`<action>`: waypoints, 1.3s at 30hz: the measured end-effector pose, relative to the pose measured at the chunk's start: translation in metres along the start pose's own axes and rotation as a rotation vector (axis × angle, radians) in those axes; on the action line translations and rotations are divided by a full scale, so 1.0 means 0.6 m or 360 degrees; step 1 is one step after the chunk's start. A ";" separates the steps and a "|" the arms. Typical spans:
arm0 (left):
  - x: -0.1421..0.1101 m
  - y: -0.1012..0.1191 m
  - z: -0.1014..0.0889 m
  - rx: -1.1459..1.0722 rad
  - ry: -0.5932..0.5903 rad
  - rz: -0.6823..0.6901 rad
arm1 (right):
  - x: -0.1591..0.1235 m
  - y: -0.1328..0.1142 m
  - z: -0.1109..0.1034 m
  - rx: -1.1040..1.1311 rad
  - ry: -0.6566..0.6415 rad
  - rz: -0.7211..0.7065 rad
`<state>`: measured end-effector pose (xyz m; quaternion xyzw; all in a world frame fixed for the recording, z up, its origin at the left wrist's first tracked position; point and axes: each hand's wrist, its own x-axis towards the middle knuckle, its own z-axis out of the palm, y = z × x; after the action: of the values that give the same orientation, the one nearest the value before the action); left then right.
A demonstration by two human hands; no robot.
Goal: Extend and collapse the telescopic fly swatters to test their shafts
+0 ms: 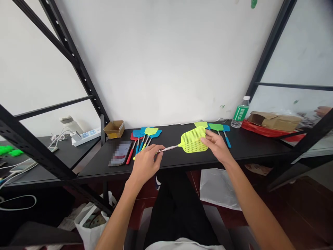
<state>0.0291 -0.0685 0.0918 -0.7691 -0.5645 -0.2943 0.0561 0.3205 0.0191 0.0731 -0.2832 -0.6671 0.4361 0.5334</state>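
Note:
A yellow-green fly swatter (194, 139) with a perforated head and a thin metal shaft is held level above the front of the black table (171, 158). My left hand (148, 161) is closed around its handle end, which the fingers mostly hide. My right hand (214, 143) pinches the right edge of the head, thumb in front and fingers behind. Left of it lies a fanned group of fly swatters (151, 131) in red, blue and yellow-green. Behind my right hand lie more swatters, among them a green one (216, 127) and a blue-handled one (228, 140).
A phone (121, 152) and a small open cardboard box (114, 129) are at the table's left. At the right stand a water bottle (240, 113) and, beyond it, a cardboard box (275, 121) on red plastic. Black metal shelf posts (78, 66) flank the table, with a white wall behind.

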 end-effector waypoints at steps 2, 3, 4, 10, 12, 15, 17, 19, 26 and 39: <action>-0.001 0.004 -0.002 -0.0017 -0.0015 0.0011 | -0.003 -0.006 0.003 -0.0013 -0.0093 -0.0003; -0.001 0.006 -0.002 -0.0033 -0.0034 0.0023 | -0.004 -0.009 0.003 -0.0029 -0.0116 -0.0008; -0.001 0.009 -0.002 -0.0051 -0.0058 0.0036 | -0.006 -0.012 0.004 -0.0046 -0.0125 -0.0016; -0.001 0.025 0.003 -0.0225 -0.0183 0.0135 | -0.011 -0.029 0.012 -0.0265 -0.0230 -0.0094; -0.001 0.029 0.003 -0.0244 -0.0200 0.0155 | -0.012 -0.035 0.015 -0.0279 -0.0285 -0.0120; 0.000 0.030 0.002 -0.0207 -0.0187 0.0158 | -0.014 -0.038 0.018 -0.0330 -0.0348 -0.0114; 0.000 0.028 0.002 -0.0154 -0.0171 0.0165 | -0.014 -0.038 0.018 -0.0387 -0.0372 -0.0075; 0.000 0.027 0.001 -0.0095 -0.0158 0.0187 | -0.015 -0.034 0.019 -0.0403 -0.0356 -0.0035; -0.005 0.030 0.007 0.0009 -0.0082 0.0284 | -0.018 -0.019 0.020 -0.0200 -0.0368 0.0045; -0.007 0.036 0.019 -0.0111 -0.0122 0.0164 | -0.022 -0.041 0.043 -0.0083 -0.0386 0.0300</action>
<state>0.0523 -0.0748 0.0859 -0.8093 -0.5154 -0.2808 0.0225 0.3015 -0.0105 0.0874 -0.3036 -0.7082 0.4977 0.3982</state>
